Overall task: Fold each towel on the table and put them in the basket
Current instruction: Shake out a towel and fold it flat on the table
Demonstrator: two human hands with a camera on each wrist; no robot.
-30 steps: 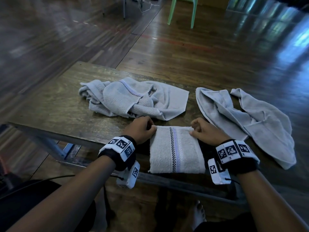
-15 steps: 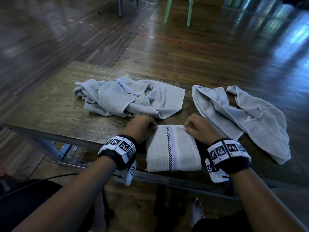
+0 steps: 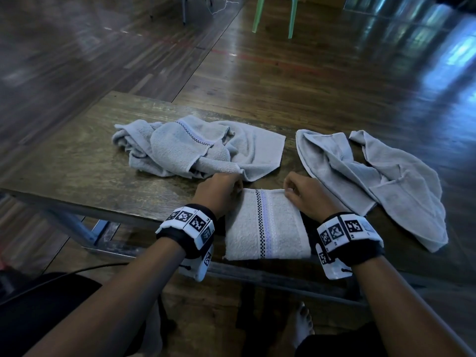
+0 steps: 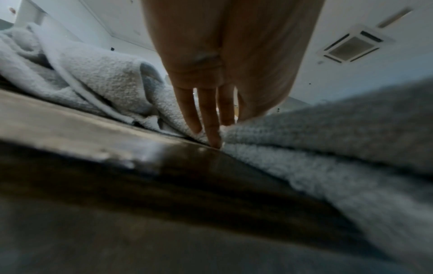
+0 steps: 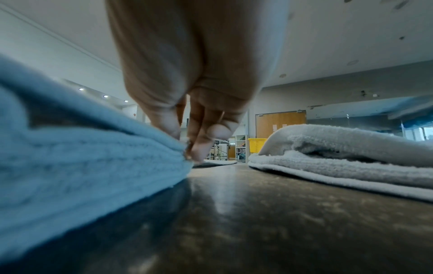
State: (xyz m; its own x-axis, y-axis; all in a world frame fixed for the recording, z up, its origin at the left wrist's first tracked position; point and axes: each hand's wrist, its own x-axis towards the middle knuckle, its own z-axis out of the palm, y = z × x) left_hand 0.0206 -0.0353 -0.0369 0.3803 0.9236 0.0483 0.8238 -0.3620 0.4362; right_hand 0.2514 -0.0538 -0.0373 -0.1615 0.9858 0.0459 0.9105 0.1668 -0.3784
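A folded pale towel point(image 3: 266, 228) with a checkered and lilac stripe lies at the table's near edge. My left hand point(image 3: 219, 189) pinches its far left corner, thumb on top and fingers point(image 4: 211, 126) down at the fold. My right hand point(image 3: 304, 194) pinches the far right corner, thumb and fingers point(image 5: 199, 146) closed on the towel's edge point(image 5: 93, 157). A crumpled towel point(image 3: 195, 148) lies behind the left hand. Another loose towel point(image 3: 373, 181) spreads to the right. No basket is on the table; a small yellow basket point(image 5: 257, 145) shows far off in the right wrist view.
The wooden table point(image 3: 77, 163) has bare surface at its left. Its metal frame point(image 3: 77, 228) runs under the near edge. A green chair point(image 3: 273, 16) stands on the wood floor far behind. My bare foot point(image 3: 301, 328) is under the table.
Both hands slid slightly along the folded towel's far edge, staying at its two corners. The towel stays flat in the same spot. The camera shifted a little.
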